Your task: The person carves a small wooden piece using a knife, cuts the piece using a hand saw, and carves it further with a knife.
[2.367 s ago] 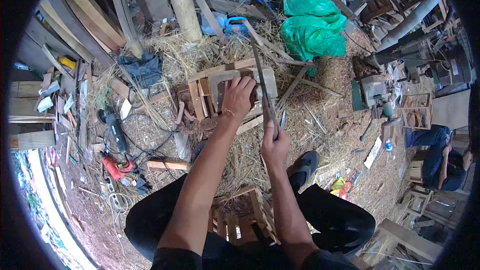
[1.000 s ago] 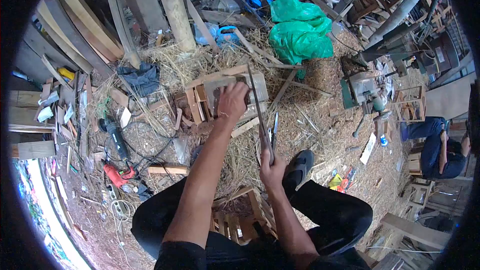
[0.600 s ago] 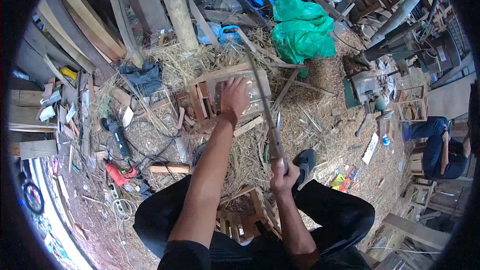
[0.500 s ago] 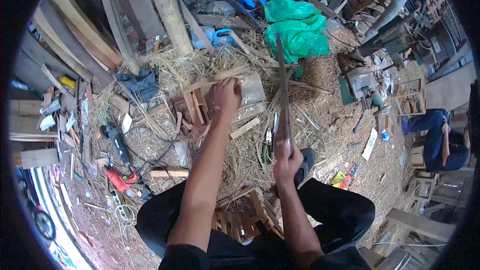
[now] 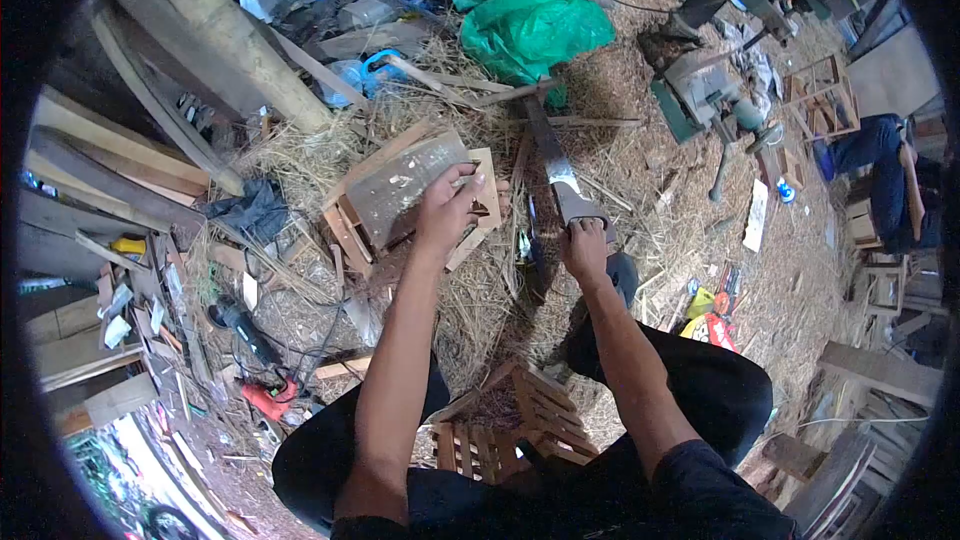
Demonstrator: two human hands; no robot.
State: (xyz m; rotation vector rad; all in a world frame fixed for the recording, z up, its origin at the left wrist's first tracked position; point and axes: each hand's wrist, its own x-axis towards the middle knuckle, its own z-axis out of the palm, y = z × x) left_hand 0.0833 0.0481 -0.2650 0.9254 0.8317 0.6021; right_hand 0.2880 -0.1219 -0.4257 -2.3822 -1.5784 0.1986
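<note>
My right hand (image 5: 584, 248) is closed around the handle of a handsaw (image 5: 548, 147), whose blade points away from me toward the green plastic. My left hand (image 5: 450, 210) is at the right end of a low wooden stand (image 5: 400, 185) with a worn grey top. Its thumb and fingers grip a pale piece of wood (image 5: 484, 162) at that end; some fingertips are partly hidden behind it. The saw blade is to the right of the wood, apart from it.
A slatted wooden crate (image 5: 545, 410) stands between my legs. On the left lie an angle grinder (image 5: 245, 330) and a red power tool (image 5: 270, 398) with cords. Green plastic sheeting (image 5: 530, 15) lies ahead. A machine (image 5: 700, 90) and a seated person (image 5: 880, 180) are at right.
The saw has swung from nearly upright in view to a lower, tilted position, its broad side showing. My left hand has shifted from the stand's top to the pale wood. The view has turned.
</note>
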